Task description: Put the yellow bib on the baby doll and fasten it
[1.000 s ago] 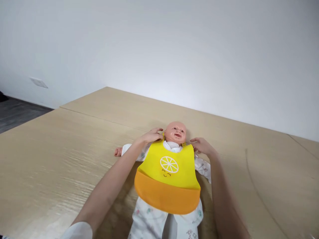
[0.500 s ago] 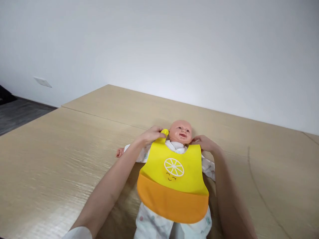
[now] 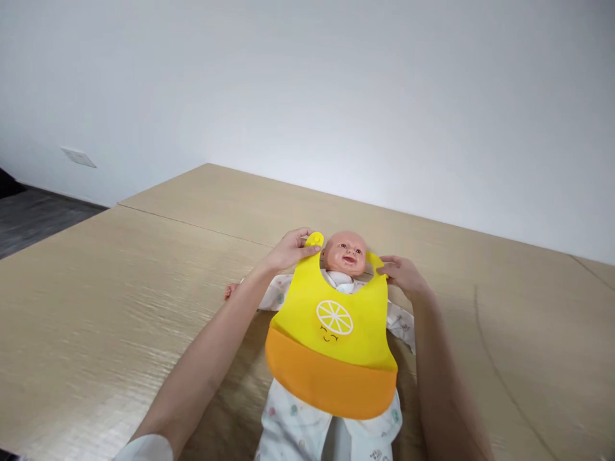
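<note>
A yellow bib (image 3: 307,307) with an orange pocket and a lemon-slice print lies over the chest of a baby doll (image 3: 346,253). The doll is on its back in white patterned clothes, its head toward the wall. My left hand (image 3: 294,248) pinches the bib's neck strap on the left of the doll's head, with the strap's round end showing above the fingers. On the other side, my right hand (image 3: 400,272) grips the right neck strap, whose curved end stands up beside the doll's head. Both straps are raised and apart from each other.
The doll rests on a light wooden table (image 3: 158,288) with seams across its top. Behind the far edge rises a white wall (image 3: 336,115). A socket plate (image 3: 78,157) is low on the wall at the left, above a dark floor (image 3: 48,214).
Both hands have lifted slightly with the straps, pulling the bib up a little toward the head. The right strap's end now shows beside the doll's head.
</note>
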A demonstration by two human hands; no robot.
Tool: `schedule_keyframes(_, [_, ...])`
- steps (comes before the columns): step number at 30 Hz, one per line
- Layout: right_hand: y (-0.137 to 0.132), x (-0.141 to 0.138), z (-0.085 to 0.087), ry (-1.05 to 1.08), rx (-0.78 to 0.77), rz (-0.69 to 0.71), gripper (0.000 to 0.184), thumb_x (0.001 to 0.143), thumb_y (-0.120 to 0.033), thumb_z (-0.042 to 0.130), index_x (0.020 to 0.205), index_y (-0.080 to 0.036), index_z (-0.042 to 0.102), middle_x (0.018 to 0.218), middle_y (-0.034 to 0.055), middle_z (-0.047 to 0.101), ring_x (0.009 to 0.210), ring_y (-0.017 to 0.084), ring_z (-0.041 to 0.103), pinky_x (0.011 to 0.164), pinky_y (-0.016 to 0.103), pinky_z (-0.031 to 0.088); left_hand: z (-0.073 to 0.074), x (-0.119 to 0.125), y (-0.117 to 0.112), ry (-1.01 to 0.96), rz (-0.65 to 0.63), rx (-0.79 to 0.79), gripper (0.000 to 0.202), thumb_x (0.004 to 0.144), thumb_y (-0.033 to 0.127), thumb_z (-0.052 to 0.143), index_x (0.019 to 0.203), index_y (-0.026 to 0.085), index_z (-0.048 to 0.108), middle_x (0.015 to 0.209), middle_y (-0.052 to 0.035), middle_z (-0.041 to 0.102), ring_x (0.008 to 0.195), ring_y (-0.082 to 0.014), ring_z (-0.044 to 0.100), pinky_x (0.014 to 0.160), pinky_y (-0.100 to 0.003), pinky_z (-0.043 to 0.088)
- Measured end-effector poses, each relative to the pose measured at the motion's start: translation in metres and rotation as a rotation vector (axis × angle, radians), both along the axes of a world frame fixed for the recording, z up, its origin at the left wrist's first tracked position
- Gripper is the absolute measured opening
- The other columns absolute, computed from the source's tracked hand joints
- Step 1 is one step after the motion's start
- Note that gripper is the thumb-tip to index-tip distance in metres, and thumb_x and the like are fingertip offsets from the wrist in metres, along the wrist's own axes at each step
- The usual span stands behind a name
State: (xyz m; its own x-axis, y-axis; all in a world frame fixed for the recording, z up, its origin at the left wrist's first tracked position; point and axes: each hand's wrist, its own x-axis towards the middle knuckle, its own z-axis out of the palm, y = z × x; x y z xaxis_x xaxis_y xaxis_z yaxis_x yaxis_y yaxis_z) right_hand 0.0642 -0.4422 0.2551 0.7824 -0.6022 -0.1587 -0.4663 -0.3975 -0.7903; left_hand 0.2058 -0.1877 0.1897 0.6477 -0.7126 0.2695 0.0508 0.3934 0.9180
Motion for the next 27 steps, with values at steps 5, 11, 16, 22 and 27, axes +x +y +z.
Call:
schedule_keyframes(5, [0.01, 0.003, 0.011, -0.575, 0.016, -0.13, 0.046, 0.055, -0.031, 0.071, 0.093, -0.012, 0.055, 0.093, 0.0089, 0.058, 0.078, 0.013, 0.057, 0.064, 0.02, 0.048, 0.004, -0.003, -0.006, 0.094, 0.157, -0.077, 0.042, 0.06, 0.042, 0.068, 0.088, 0.017, 0.05, 0.071, 0.0004, 0.057, 0.057, -0.0099, 0.051, 0.053, -0.021, 0.041])
schedule_keyframes(11, [0.041, 0.012, 0.007, -0.645, 0.115, -0.181, 0.041, 0.061, -0.037, 0.063, 0.088, -0.017, 0.039, 0.076, 0.0026, 0.058, 0.06, 0.015, 0.057, 0.054, 0.026, 0.047, -0.005, -0.008, -0.018, 0.297, 0.197, -0.029, 0.042, 0.061, 0.035, 0.067, 0.096, 0.018, 0.051, 0.079, -0.002, 0.06, 0.064, -0.0114, 0.055, 0.056, -0.021, 0.042])
schedule_keyframes(16, [0.043, 0.01, -0.007, -0.365, 0.137, -0.152, 0.039, 0.063, -0.04, 0.061, 0.09, -0.016, 0.046, 0.076, 0.0032, 0.057, 0.063, 0.011, 0.054, 0.056, 0.02, 0.044, -0.009, -0.009, -0.015, 0.221, 0.052, 0.048, 0.025, 0.06, 0.027, 0.064, 0.081, 0.015, 0.057, 0.074, -0.0024, 0.058, 0.062, -0.0125, 0.053, 0.055, -0.022, 0.041])
schedule_keyframes(22, [0.018, 0.005, -0.023, -0.172, 0.19, -0.092, 0.028, 0.056, -0.031, 0.063, 0.074, -0.012, 0.054, 0.063, 0.0009, 0.052, 0.055, 0.01, 0.048, 0.047, 0.018, 0.037, -0.021, -0.009, -0.016, 0.163, 0.073, 0.027, 0.02, 0.067, 0.031, 0.059, 0.082, 0.018, 0.053, 0.074, -0.0015, 0.053, 0.062, -0.0121, 0.05, 0.051, -0.022, 0.039])
schedule_keyframes(27, [0.019, 0.012, -0.028, -0.324, 0.281, -0.127, 0.02, 0.055, -0.022, 0.05, 0.073, -0.014, 0.048, 0.069, 0.0011, 0.053, 0.061, 0.011, 0.05, 0.052, 0.019, 0.04, -0.034, -0.01, -0.028, 0.25, 0.115, 0.088, 0.02, 0.069, 0.032, 0.057, 0.082, 0.018, 0.052, 0.075, -0.0028, 0.053, 0.063, -0.013, 0.05, 0.052, -0.023, 0.04])
